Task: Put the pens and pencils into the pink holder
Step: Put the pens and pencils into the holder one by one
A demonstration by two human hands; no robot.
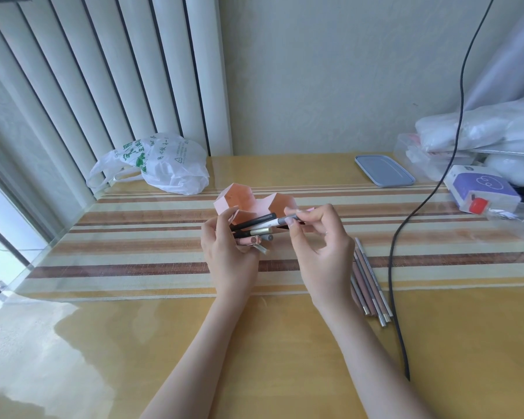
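Big picture first: the table [285, 343], glossy yellow with a striped runner under glass, carries everything, and the clutter is pushed to the edges, a white plastic bag [164, 164] at the back left, a grey-blue lid [383, 170] and a purple-and-white box [481, 187] at the back right, a black cable [395, 252] trailing down the right side. That leaves the middle free for the job. And there in the middle sits the pink holder [245, 201], a cluster of open cells tipped toward the person, mouths facing up and forward, so loading it should be easy. Right in front of it, the left hand [227, 252] is wrapped round a bundle of pens [253, 232], black, gold, grey and pink barrels fanned out sideways, seemingly held as a ready supply beside the holder. Now the right hand [321, 252], fingertips pinched on one grey pen [280, 220], lying across the top of the bundle; whether it's being drawn out or squared up, I can't tell. None look to be in the cells yet, though the hands hide the front ones. Down on the table, just right of the right wrist, a row of slim pencils [371, 282] lies side by side, waiting its turn, so I'd say we're early on
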